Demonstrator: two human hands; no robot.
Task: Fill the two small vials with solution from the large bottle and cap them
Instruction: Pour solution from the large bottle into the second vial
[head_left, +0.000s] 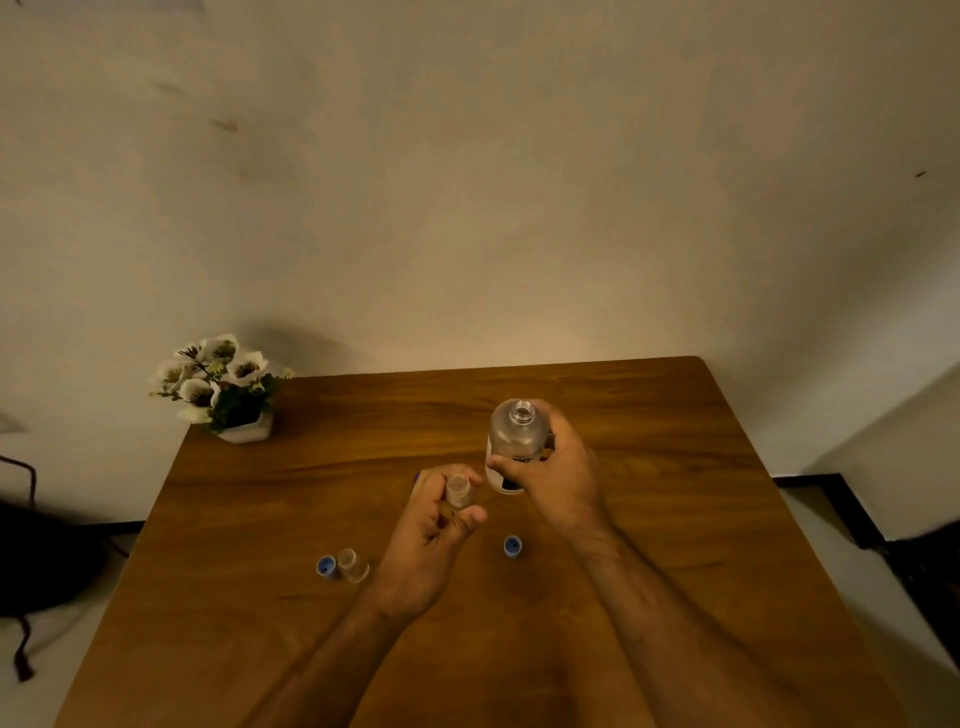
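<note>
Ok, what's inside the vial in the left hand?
The vial in the left hand is uncapped and looks pale inside, but blur and the fingers covering its lower part hide any liquid level.

The scene is dim and warm, tinted yellow-brown. The brightest patch is a soft glow on the wall (519, 332) just above the far edge of the table (649, 415), fading toward the upper corners of the frame. The flower pot (228, 395) in the left middle casts a blurred shadow up and to the right on the wall. The picture is soft throughout, with fine detail smeared. Wide-angle distortion bends the table edges outward, and the lower left is nearly black.
</note>
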